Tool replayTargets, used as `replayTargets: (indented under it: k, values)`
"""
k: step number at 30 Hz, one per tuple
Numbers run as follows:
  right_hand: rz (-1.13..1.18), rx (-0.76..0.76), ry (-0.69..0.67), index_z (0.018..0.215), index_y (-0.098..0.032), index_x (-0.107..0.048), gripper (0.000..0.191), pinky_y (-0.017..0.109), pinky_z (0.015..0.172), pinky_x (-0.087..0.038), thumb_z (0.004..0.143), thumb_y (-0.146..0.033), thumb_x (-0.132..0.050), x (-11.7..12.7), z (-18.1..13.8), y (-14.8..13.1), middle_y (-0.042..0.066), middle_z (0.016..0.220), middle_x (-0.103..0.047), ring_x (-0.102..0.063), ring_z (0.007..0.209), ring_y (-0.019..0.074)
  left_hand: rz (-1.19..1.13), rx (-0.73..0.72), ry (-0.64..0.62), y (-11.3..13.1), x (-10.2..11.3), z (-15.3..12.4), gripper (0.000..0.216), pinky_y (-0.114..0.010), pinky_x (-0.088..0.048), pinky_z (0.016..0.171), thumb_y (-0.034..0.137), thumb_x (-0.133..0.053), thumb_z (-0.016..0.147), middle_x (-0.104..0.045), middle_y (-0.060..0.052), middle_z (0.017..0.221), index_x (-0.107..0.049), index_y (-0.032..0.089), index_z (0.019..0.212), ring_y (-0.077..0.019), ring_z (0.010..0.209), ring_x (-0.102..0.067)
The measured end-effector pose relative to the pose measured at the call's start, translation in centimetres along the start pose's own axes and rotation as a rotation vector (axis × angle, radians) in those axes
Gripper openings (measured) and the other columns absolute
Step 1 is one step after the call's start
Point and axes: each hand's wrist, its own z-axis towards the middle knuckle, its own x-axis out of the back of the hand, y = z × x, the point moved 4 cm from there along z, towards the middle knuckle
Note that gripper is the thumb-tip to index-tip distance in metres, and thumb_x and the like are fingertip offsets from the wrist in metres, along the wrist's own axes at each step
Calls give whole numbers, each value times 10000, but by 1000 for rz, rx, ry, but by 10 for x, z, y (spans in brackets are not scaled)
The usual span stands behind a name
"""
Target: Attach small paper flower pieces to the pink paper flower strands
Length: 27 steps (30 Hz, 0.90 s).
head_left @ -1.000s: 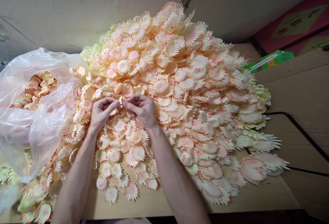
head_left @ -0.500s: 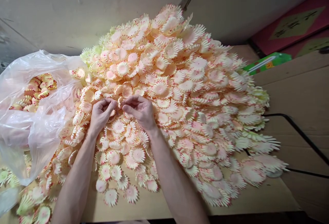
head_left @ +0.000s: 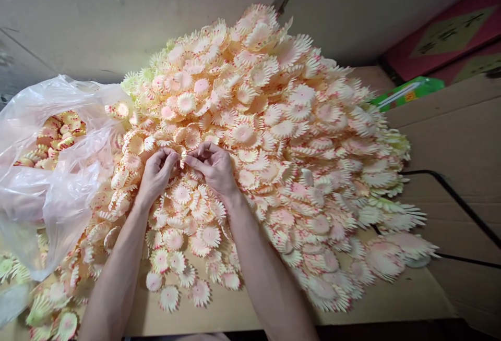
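Between my two hands is a small artificial flower petal piece (head_left: 181,156), pale cream with a fringed edge, partly covered by my fingers. My left hand (head_left: 155,173) pinches its left side with thumb and forefinger. From the right, my right hand (head_left: 216,170) is closed in a pinch, its thumb and fingertip meeting the same piece. A large heap of fringed flower petal pieces (head_left: 245,133), cream and pink with red-flecked edges, surrounds both hands. Loose single ones (head_left: 169,298) lie nearer to me, below my wrists.
On the left a translucent plastic bag (head_left: 74,200) holds more petal pieces (head_left: 60,135). Cardboard (head_left: 450,137) and a bent black rod (head_left: 462,203) stand at the right, with a green packet (head_left: 426,89) behind. A grey wall (head_left: 136,17) rises behind the heap.
My right hand has moved slightly left and my left hand slightly right, so the fingertips now meet at the small petal piece. The heap looks the same.
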Motion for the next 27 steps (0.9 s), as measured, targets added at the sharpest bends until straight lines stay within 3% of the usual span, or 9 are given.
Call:
replayTargets:
  k: [4, 6, 11, 15, 18, 23, 27]
  values:
    - [67, 16, 52, 731, -222, -516, 423, 197, 447, -443, 580, -293, -905, 12, 4, -3, -47, 732, -656, -562, 541, 65, -17, -71, 240, -1, 14, 6, 475, -207, -333, 474, 586, -705, 770, -431, 38, 555, -537, 172, 609, -70, 512, -380]
    - [138, 57, 127, 743, -229, -521, 421, 192, 517, -491, 571, -271, -904, 19, 5, -7, -60, 712, -624, -591, 596, 68, -98, -51, 295, -3, 19, 8, 450, -209, -342, 463, 554, -711, 767, -443, 36, 543, -539, 176, 594, -75, 503, -394]
    - [103, 75, 152, 758, -224, -558, 388, 191, 541, -514, 573, -271, -895, 16, 4, -9, -45, 730, -674, -632, 630, 79, -292, -34, 74, 0, 12, 5, 417, -233, -445, 511, 379, -733, 749, -463, 21, 519, -470, 181, 493, -122, 567, -546]
    - [22, 16, 82, 759, -216, -602, 330, 218, 512, -522, 602, -285, -885, 7, 1, -3, -20, 733, -729, -638, 573, 96, -128, 12, 33, 3, 8, -1, 232, -213, -456, 537, 344, -795, 733, -624, 10, 643, -654, 161, 716, -76, 527, -535]
    - [-14, 39, 47, 760, -212, -640, 297, 241, 654, -582, 610, -272, -889, 6, 0, -3, -14, 752, -751, -695, 658, 115, -30, -16, -64, 7, 3, -2, 246, -228, -501, 637, 359, -811, 727, -686, -25, 758, -716, 156, 831, -100, 634, -602]
    - [-51, 16, 4, 741, -205, -661, 294, 266, 642, -586, 598, -297, -901, 5, 0, -1, -10, 733, -746, -699, 634, 134, 19, -56, -92, 11, 0, -2, 304, -237, -510, 710, 311, -886, 621, -679, -17, 764, -705, 154, 809, -115, 709, -611]
    - [-89, 46, 28, 731, -203, -672, 297, 269, 687, -592, 588, -323, -904, 6, 1, -2, -15, 726, -740, -699, 655, 133, 34, -59, -84, 10, 0, -2, 273, -246, -516, 733, 329, -860, 665, -696, -31, 798, -705, 155, 806, -121, 726, -620]
